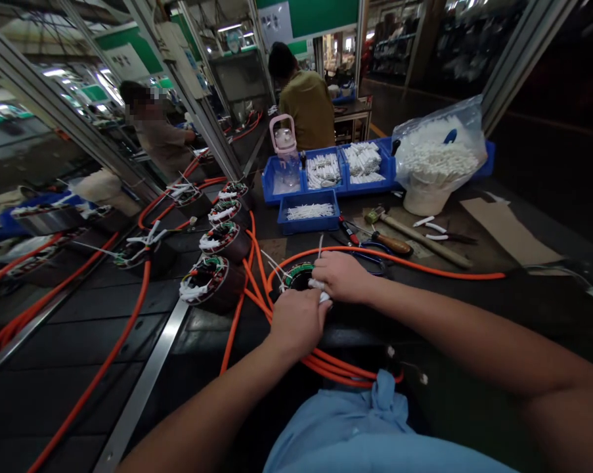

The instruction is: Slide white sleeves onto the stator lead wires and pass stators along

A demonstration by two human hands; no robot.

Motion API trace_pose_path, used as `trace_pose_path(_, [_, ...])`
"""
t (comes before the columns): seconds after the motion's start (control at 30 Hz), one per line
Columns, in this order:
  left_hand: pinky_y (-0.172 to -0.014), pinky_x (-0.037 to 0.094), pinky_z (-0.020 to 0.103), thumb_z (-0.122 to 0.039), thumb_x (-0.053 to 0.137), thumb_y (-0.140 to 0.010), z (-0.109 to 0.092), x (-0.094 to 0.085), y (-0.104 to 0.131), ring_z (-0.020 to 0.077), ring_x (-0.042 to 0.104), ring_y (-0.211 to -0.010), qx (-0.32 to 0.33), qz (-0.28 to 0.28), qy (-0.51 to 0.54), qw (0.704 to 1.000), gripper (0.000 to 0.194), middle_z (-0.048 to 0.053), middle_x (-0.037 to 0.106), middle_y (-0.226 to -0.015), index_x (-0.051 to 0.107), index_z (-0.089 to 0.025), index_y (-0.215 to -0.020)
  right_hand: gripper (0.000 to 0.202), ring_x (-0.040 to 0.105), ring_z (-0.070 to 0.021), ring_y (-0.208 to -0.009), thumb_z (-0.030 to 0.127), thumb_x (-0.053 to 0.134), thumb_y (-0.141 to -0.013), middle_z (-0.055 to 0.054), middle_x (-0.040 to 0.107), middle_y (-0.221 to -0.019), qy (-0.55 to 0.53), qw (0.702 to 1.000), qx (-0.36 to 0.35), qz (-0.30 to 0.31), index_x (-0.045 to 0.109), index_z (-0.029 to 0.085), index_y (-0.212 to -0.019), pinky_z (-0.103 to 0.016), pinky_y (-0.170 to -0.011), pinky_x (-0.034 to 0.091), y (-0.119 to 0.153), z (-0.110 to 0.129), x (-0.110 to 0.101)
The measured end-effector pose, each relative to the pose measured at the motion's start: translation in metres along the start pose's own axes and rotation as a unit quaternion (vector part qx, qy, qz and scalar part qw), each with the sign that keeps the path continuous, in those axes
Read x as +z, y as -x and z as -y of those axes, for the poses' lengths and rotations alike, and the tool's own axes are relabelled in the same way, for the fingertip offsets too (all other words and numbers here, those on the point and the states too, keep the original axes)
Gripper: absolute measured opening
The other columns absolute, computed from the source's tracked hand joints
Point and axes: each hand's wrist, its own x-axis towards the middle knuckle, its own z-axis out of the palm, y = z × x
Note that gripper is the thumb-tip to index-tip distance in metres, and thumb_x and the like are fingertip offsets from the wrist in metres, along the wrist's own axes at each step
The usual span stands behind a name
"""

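A round motor stator with a green inner ring sits at the bench edge, partly covered by my hands. My left hand is closed at its near right rim, with the fingers curled. My right hand comes in from the right, its fingers pinched together just beyond the left. Between the two hands shows a white sleeved wire bundle, gripped by both; the fingers hide most of it. Thin white wires stick up by the stator, and an orange cable curves around behind it.
Several similar stators stand in a row on the left. Behind are blue bins with white sleeves, a small blue tray and a bagged tub. A hammer and screwdriver lie right. Two people work farther back.
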Motion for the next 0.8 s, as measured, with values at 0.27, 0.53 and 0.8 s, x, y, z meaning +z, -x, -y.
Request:
trace_pose_path(0.27, [-0.092, 0.036, 0.040, -0.049, 0.061, -0.074, 0.029, 0.003, -0.001, 0.0234, 0.058, -0.089, 0.170, -0.059, 0.036, 0.983, 0.045, 0.006, 0.065, -0.091, 0.056, -0.018, -0.106, 0.031, 0.053, -0.0208, -0.095, 0.029, 0.043, -0.089, -0.013, 0.056, -0.108, 0.032, 0.954, 0.298, -0.011, 0.055, 0.013, -0.113, -0.028, -0.079, 0.039, 0.042, -0.102, -0.015])
trace_pose_path(0.53, [-0.078, 0.040, 0.039, -0.051, 0.060, -0.072, 0.022, 0.020, -0.001, 0.0221, 0.057, -0.071, 0.123, -0.086, 0.010, 0.989, 0.035, 0.005, 0.062, -0.072, 0.055, -0.016, -0.075, 0.041, 0.054, -0.0311, -0.097, 0.029, 0.054, -0.078, -0.022, 0.055, -0.105, 0.112, 0.869, 0.481, 0.034, 0.054, 0.007, -0.112, -0.038, -0.079, 0.041, 0.069, -0.183, -0.008])
trace_pose_path(0.8, [-0.077, 0.039, 0.038, -0.051, 0.063, -0.069, 0.023, 0.019, 0.001, 0.0222, 0.057, -0.072, 0.129, -0.101, 0.002, 0.986, 0.036, 0.004, 0.062, -0.072, 0.055, -0.016, -0.076, 0.035, 0.056, -0.0306, -0.096, 0.020, 0.046, -0.080, -0.020, 0.055, -0.109, 0.085, 0.888, 0.450, -0.035, 0.052, 0.009, -0.112, -0.039, -0.077, 0.043, 0.061, -0.146, -0.055])
